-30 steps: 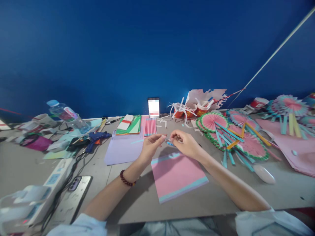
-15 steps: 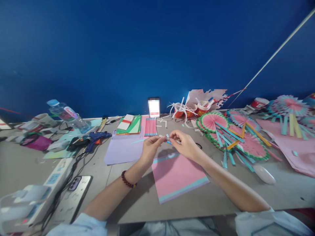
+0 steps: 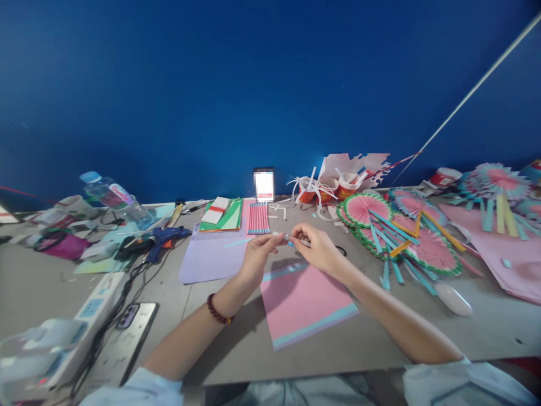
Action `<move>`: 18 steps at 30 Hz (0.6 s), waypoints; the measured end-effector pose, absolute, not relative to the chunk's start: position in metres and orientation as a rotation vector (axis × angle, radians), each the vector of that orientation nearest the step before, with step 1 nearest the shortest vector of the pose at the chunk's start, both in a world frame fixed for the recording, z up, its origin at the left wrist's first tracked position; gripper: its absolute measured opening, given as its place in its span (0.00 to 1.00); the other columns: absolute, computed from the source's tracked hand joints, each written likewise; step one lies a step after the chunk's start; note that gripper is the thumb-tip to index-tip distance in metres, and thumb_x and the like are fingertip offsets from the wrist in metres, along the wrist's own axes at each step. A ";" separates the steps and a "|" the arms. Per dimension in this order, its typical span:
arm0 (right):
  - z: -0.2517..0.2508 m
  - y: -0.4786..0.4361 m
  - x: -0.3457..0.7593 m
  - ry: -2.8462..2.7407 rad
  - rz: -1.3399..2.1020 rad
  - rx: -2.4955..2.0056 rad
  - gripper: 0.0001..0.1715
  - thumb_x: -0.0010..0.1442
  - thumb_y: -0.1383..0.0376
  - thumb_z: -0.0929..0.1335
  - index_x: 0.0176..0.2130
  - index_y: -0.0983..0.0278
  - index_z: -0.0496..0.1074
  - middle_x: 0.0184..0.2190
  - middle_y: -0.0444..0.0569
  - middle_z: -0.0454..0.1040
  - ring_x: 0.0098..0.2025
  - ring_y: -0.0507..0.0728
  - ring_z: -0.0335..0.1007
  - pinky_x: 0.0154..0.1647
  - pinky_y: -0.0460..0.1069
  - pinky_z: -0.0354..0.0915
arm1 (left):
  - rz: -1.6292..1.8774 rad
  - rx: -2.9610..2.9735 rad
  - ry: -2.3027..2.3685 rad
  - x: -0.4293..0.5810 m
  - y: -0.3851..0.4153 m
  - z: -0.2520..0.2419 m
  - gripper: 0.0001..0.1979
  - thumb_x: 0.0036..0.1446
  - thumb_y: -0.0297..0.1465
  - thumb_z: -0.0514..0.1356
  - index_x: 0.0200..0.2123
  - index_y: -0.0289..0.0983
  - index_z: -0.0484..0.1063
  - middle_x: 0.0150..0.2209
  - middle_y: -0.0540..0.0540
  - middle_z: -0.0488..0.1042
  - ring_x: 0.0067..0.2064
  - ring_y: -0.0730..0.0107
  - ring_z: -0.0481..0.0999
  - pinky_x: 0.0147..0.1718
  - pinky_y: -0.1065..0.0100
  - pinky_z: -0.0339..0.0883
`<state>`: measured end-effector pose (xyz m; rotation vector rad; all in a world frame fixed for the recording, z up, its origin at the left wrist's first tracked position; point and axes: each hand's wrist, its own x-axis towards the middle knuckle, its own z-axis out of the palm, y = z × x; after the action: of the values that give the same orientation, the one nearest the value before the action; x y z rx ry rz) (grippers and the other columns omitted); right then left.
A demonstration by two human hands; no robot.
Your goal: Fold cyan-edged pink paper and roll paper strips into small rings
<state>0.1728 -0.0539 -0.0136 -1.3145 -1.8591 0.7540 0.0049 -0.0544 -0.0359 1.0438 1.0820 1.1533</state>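
My left hand and my right hand meet above the table, fingertips pinched close together. Between them is a small white and blue piece, perhaps tape or a paper strip; both hands touch it, and its exact shape is too small to tell. Just below lies a pink sheet with light blue bands along its upper and lower edges. A purple sheet is to the left of my left hand. Behind my hands, a row of pink and blue folded strips lies flat.
Paper fans and a white oval object lie at the right. Paper cups stand behind. On the left are a blue glue gun, a bottle, a power strip, cables and a phone.
The small piece between my fingertips has turned slightly, and less of it sticks up. My hands have otherwise barely moved.
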 end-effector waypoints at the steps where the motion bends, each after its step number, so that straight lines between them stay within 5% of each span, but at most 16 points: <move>1: -0.013 -0.054 0.173 -1.855 0.757 -1.318 0.08 0.58 0.60 0.64 0.32 0.62 0.67 0.27 0.45 0.73 0.29 0.53 0.68 0.31 0.46 0.61 | 1.152 1.040 1.079 0.005 -0.055 -0.036 0.12 0.48 0.41 0.67 0.28 0.38 0.80 0.33 0.43 0.81 0.40 0.61 0.77 0.34 0.68 0.62; 10: -0.014 -0.054 0.173 -1.824 0.774 -1.317 0.09 0.58 0.59 0.64 0.32 0.62 0.66 0.26 0.45 0.73 0.30 0.53 0.69 0.33 0.47 0.62 | 1.176 0.994 1.027 0.006 -0.054 -0.037 0.14 0.49 0.42 0.66 0.29 0.38 0.80 0.35 0.42 0.81 0.42 0.61 0.77 0.35 0.68 0.64; 18: -0.015 -0.051 0.174 -1.807 0.905 -1.337 0.08 0.59 0.59 0.63 0.37 0.61 0.65 0.24 0.42 0.74 0.28 0.53 0.72 0.32 0.47 0.63 | 1.277 1.066 1.048 0.008 -0.053 -0.033 0.12 0.47 0.41 0.67 0.26 0.38 0.80 0.31 0.44 0.80 0.33 0.69 0.73 0.30 0.70 0.63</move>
<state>0.1741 -0.0513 -0.0148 -1.3368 -1.8073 0.9055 0.0078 -0.0532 -0.0332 1.0665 1.0478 1.2768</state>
